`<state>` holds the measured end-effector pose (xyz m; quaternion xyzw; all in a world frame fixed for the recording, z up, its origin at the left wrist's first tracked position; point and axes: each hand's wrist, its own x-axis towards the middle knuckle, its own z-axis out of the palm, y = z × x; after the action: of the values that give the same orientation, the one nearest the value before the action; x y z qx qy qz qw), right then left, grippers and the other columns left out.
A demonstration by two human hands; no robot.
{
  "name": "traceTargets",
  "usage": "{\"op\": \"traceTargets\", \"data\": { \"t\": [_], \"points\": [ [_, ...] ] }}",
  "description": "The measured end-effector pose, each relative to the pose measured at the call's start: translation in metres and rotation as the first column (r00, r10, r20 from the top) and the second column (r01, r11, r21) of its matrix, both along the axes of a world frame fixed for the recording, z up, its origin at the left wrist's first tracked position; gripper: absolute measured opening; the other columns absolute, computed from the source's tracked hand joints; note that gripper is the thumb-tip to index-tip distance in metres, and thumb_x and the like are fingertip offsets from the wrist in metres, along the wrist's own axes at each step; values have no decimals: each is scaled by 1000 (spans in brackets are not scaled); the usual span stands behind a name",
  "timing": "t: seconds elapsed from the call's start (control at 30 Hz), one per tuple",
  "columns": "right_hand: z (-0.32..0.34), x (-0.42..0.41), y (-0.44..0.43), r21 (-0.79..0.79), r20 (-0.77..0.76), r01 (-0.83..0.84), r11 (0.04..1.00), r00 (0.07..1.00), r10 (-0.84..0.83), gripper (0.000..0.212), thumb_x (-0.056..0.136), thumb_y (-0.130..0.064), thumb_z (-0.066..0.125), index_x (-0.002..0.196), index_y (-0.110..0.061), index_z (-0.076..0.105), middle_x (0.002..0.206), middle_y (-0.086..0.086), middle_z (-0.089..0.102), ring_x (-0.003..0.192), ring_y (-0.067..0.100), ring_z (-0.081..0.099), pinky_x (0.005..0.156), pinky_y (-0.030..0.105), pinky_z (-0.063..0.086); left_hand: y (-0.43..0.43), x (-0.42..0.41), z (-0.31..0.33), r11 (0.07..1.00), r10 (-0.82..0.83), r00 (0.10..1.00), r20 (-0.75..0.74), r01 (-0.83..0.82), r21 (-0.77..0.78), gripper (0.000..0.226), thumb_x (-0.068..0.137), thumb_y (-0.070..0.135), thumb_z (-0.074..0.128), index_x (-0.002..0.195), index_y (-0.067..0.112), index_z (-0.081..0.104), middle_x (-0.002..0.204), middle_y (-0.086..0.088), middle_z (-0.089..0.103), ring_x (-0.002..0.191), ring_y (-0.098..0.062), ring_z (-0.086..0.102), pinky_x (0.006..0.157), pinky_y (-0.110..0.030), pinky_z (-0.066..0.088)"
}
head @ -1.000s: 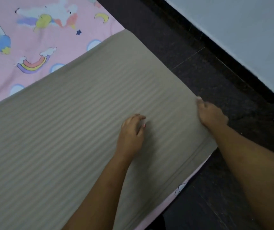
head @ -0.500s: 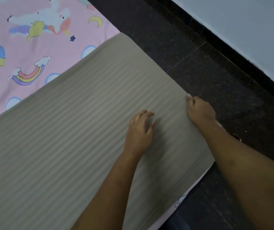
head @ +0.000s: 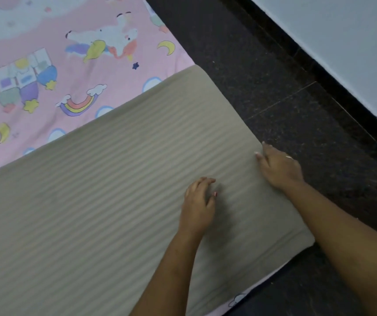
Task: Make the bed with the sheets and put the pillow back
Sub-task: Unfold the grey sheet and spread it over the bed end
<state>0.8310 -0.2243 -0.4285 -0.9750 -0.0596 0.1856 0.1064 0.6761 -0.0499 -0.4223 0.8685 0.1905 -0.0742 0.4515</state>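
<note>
Both hands (head: pixel 237 181) on frame-cropped pillow (head: pixel 105 201)

One head-worn camera looks steeply down, close over the bed's edge (head: pixel 205 83) and the dark floor (head: pixel 285 99).

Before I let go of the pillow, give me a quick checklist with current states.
1. Pillow lies flat on the pink sheet: ok.
2. Left hand rests on top of the pillow, fingers curled: ok.
3. Right hand is at the pillow's floor-side edge: ok.
4. Pillow fully on the bed: not ok, its right corner overhangs the dark floor.
5. Sheet smooth near the pillow: ok where visible; a few faint creases further up.
6. Pillow's left end aligned: cannot tell, out of frame.
</note>
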Motion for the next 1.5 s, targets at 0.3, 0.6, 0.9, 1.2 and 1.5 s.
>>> {"op": "traceTargets", "data": {
  "t": [0.3, 0.6, 0.9, 1.2, 1.5],
  "points": [
    [-4, -46, -49, 0, -178, 350, 937, 922, -344, 71, 97, -58, 14, 133, -10, 51, 131, 27, 52, 119, 43, 49, 100, 47, 36, 15, -45, -4, 979, 189, 982, -31, -186, 88, 43, 97, 22, 49, 139, 23, 43, 148, 5, 35, 138, -11, 24, 107, -16, 15],
    [8, -95, -38, -140, 300, -79, 987, 946, 119, 52, 96, -37, 32, 133, -5, 48, 127, 23, 55, 111, 41, 54, 93, 51, 42, 44, -165, -8, 930, 176, 977, -125, -123, 346, 67, 85, 48, 19, 145, 24, 35, 151, -3, 34, 140, -24, 28, 113, -42, 22],
    [-18, -401, 142, -10, 129, -799, 601, 595, 793, 60, 84, -50, 36, 132, -21, 56, 135, 7, 56, 122, 30, 55, 103, 49, 31, 83, -439, 10, 887, 246, 867, -433, -21, 461, 62, 88, 53, 21, 147, 33, 27, 151, -1, 35, 136, -26, 39, 101, -52, 38],
    [12, -513, 254, 101, 221, -937, 335, 349, 911, 59, 86, -47, 35, 129, -14, 58, 130, 8, 60, 117, 29, 59, 94, 51, 45, 155, -564, 25, 782, 533, 760, -373, -273, 561, 63, 93, 59, 13, 150, 36, 0, 160, 4, 0, 147, -18, -5, 115, -52, 5],
    [-15, -543, 295, 46, 34, -968, 247, 249, 968, 63, 81, -53, 32, 127, -20, 60, 132, 10, 58, 120, 31, 56, 96, 54, 43, 211, -514, 16, 800, 539, 767, -348, -337, 497, 57, 100, 45, 25, 150, 36, 0, 160, 4, -3, 147, -18, -7, 115, -51, 4]
  ]
}}
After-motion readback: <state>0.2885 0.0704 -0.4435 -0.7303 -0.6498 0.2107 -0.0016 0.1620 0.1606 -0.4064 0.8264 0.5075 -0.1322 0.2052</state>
